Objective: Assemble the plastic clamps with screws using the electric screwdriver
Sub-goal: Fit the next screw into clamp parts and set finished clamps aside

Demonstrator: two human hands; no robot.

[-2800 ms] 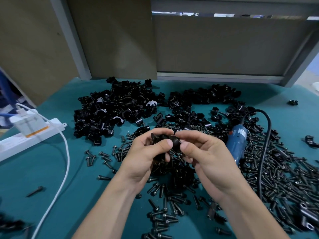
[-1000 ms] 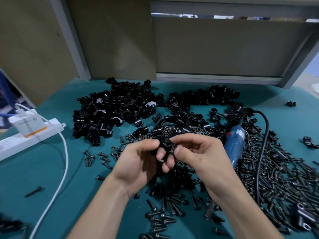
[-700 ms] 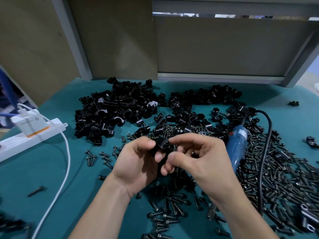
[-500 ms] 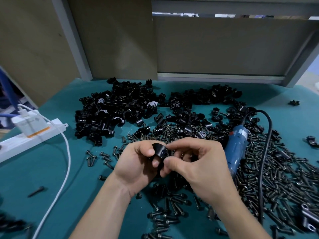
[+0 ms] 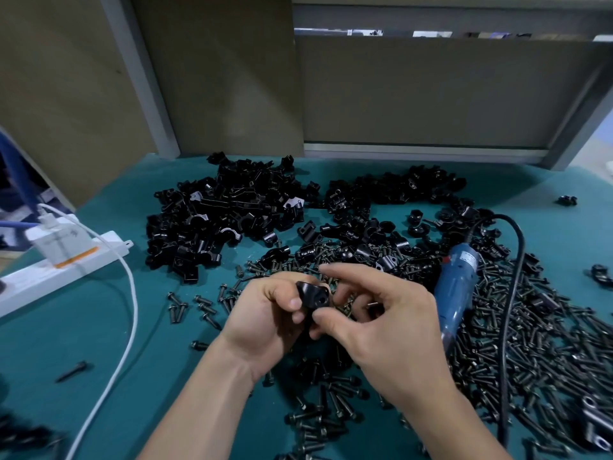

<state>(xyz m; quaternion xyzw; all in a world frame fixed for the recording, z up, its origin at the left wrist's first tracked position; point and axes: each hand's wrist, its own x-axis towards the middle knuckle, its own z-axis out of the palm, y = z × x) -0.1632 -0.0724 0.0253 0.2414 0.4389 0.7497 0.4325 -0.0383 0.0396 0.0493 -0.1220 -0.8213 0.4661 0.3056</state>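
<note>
My left hand [image 5: 265, 320] grips a black plastic clamp [image 5: 314, 297] above the middle of the table, thumb across its near side, one screw hole facing me. My right hand [image 5: 381, 327] is just right of it, thumb touching the clamp's lower edge, index finger lifted and stretched out over it. Something thin sticks out among its curled fingers; I cannot tell whether it is a screw. The blue electric screwdriver [image 5: 456, 287] lies on the table to the right of my right hand, tip toward me. Black screws [image 5: 530, 343] lie scattered underneath and to the right.
A big heap of black clamp parts [image 5: 225, 220] fills the back centre of the green table [image 5: 139, 343]. The screwdriver's black cable [image 5: 512, 293] loops over the screws. A white power strip [image 5: 63, 263] with a white cable [image 5: 131, 310] lies at the left. Grey partition panels [image 5: 431, 94] stand behind.
Both hands have come lower and nearer to me with the clamp. The clamp has been turned in my left hand, and my right index finger has lifted off it.
</note>
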